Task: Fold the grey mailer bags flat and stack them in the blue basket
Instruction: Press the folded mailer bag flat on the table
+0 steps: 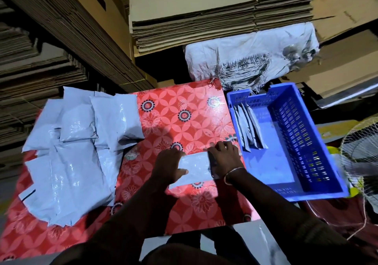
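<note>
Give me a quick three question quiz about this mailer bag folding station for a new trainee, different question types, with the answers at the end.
1. True or false: the blue basket already holds some folded bags.
2. Which side of the red patterned cloth has the pile of unfolded grey bags? A) the person's left B) the person's right C) inside the basket
3. Fill in: both the left hand and right hand are on one grey bag lying on the ____.

Key: 1 true; 2 A; 3 cloth.
</note>
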Available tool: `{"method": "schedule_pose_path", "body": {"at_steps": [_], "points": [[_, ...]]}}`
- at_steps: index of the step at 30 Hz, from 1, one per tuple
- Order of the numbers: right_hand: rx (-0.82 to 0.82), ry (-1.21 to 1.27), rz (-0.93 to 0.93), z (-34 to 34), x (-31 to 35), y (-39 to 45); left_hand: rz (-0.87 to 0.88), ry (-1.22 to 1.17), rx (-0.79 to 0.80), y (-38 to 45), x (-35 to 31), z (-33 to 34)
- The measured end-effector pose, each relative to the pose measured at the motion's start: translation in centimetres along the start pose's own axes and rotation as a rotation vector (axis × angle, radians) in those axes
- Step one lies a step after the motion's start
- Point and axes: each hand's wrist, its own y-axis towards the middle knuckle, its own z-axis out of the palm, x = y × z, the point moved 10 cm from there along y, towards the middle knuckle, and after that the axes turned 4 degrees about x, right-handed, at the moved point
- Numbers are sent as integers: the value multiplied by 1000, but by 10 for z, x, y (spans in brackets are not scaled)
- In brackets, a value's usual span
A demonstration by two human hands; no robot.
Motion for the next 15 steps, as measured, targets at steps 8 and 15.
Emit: {"method": "schedule_pose_path", "body": {"at_steps": [8, 15], "points": [[-470, -65, -99, -83, 15, -9, 93, 85, -299, 6, -36, -67], [-185, -62, -37, 5, 5, -27, 17, 17, -55, -24, -44, -5]]}}
